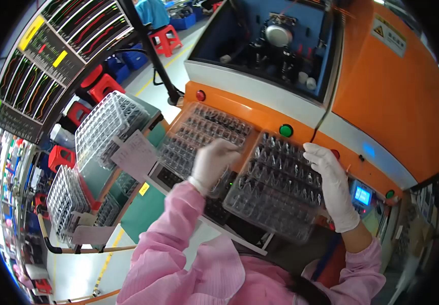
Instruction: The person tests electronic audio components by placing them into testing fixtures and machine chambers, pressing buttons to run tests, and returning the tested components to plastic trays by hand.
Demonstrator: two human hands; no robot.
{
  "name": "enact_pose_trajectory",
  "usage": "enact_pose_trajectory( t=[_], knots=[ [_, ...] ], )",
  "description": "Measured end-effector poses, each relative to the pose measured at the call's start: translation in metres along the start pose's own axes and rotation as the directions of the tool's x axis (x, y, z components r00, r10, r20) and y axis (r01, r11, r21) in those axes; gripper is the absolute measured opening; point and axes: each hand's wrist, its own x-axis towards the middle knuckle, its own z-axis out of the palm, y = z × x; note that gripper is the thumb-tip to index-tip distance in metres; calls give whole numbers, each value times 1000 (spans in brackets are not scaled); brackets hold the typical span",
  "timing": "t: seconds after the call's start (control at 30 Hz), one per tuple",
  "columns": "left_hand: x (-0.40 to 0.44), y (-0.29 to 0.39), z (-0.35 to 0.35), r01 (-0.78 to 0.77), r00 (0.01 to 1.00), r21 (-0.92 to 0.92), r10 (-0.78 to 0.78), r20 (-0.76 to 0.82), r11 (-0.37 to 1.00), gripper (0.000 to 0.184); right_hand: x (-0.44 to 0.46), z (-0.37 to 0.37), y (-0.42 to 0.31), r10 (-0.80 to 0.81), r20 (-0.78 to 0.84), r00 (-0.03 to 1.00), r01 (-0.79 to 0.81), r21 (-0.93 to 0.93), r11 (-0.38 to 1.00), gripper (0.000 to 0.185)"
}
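Observation:
My left hand [213, 163], in a white glove, hovers over the right side of a clear plastic tray [184, 133] with rows of small dark parts. Its fingers are bent together, slightly blurred, and hide whatever they may hold. A second clear tray [275, 223] slants beside it, its upper rows filled with small shiny pointed pieces. Along that tray's right edge lies my gloved right hand [329, 175]. The fingers curl over its upper right corner, and the thumb is mostly hidden.
Behind the trays stands an orange machine [392, 101] with an open blue-lined bay [219, 30] and a green button [286, 130]. Stacked trays [110, 124] sit at the left. A monitor [51, 61] hangs upper left on a black pole [150, 51]. A keyboard [217, 209] lies under the trays.

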Motion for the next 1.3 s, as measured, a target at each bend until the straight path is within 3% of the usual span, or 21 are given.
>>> enact_pose_trajectory(
  t=[0.03, 0.1, 0.17, 0.23, 0.3, 0.47, 0.57, 0.73, 0.83, 0.87, 0.97, 1.13, 1.23, 1.27, 1.3],
  knots=[
    [6, -3, -12, 76, 993, 72, -69, -91, 995, 16, -3, -11, 4, 11, -17, 1000, -11, -2, 1000, 46],
    [23, -26, -29, 43, 986, 98, -26, -163, 994, 18, -8, -31, 15, 46, -36, 998, -47, -34, 998, 45],
    [51, -59, -41, -74, 955, 282, 149, -255, 957, 17, -13, -41, 22, 65, -52, 997, -67, -53, 996, 44],
    [77, -52, -51, 54, 937, 267, 44, -347, 962, 18, -17, -46, 28, 95, -85, 992, -96, -14, 995, 42],
    [109, -64, -68, 83, 908, 405, 99, -408, 910, 19, -20, -50, 30, 109, -104, 989, -109, 7, 994, 42],
    [145, -76, -75, 181, 933, 611, 63, -355, 770, 21, -32, -64, 37, 129, -163, 978, -130, 6, 991, 39],
    [145, -83, -72, 200, 968, 794, 8, -250, 573, 24, -37, -74, 42, 139, -204, 969, -137, 26, 990, 38],
    [156, -100, -85, 97, 965, 828, 151, -214, 552, 29, -44, -87, 45, 147, -237, 960, -123, 112, 986, 36],
    [160, -103, -93, -188, 912, 489, 336, -236, 852, 53, -44, -92, 50, 135, -234, 963, -93, 179, 979, 35],
    [163, -104, -92, -188, 913, 489, 335, -233, 852, 53, -44, -92, 52, 128, -230, 965, -83, 196, 977, 35],
    [175, -113, -84, -411, 787, 628, 605, -122, 661, 72, -43, -93, 54, 115, -232, 966, -61, 227, 972, 35],
    [190, -144, -84, -443, 803, 641, 595, -27, 626, 75, -44, -89, 55, 146, -235, 961, -83, 256, 963, 36],
    [190, -147, -87, -165, 973, 544, 225, -44, 823, 70, -47, -89, 58, 179, -251, 951, -104, 286, 953, 37],
    [194, -152, -93, -165, 976, 542, 216, -31, 824, 70, -47, -89, 58, 169, -239, 956, -96, 288, 953, 35],
    [199, -157, -98, -319, 920, 480, 389, -52, 817, 64, -48, -90, 58, 162, -227, 960, -92, 289, 953, 34]
  ],
)
